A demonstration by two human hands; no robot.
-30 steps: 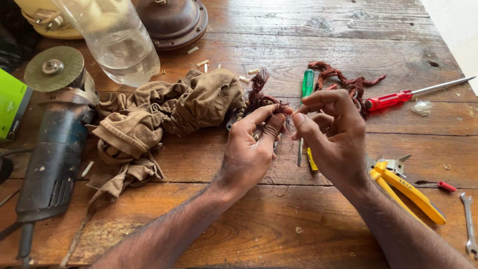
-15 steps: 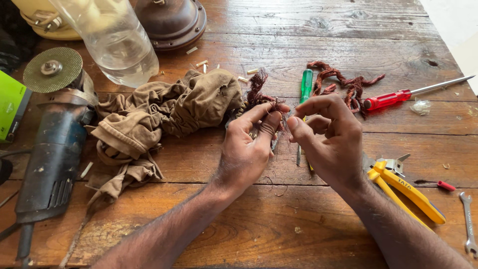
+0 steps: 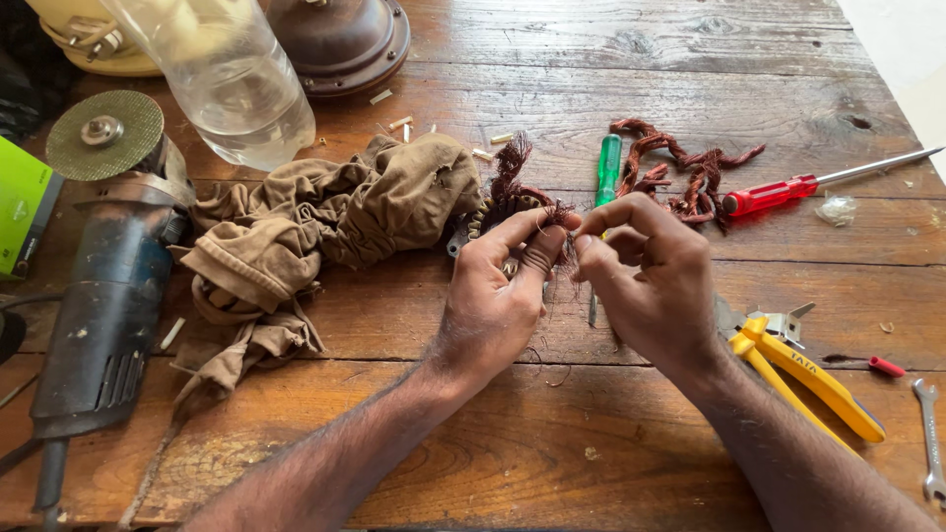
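My left hand and my right hand meet over the middle of a wooden table, fingertips pinched together on thin reddish-brown copper wire strands. The strands run back to a tangled wire bundle that lies against a crumpled brown cloth. What sits under my palms is hidden. A green-handled screwdriver lies just beyond my right hand, its shaft passing under my fingers.
An angle grinder lies at the left. A clear plastic bottle and a brown round housing stand at the back. More copper wire, a red screwdriver, yellow pliers and a spanner lie at the right.
Both hands have stayed together, with the fingertips shifting slightly along the wire strands. Nothing else on the table moved.
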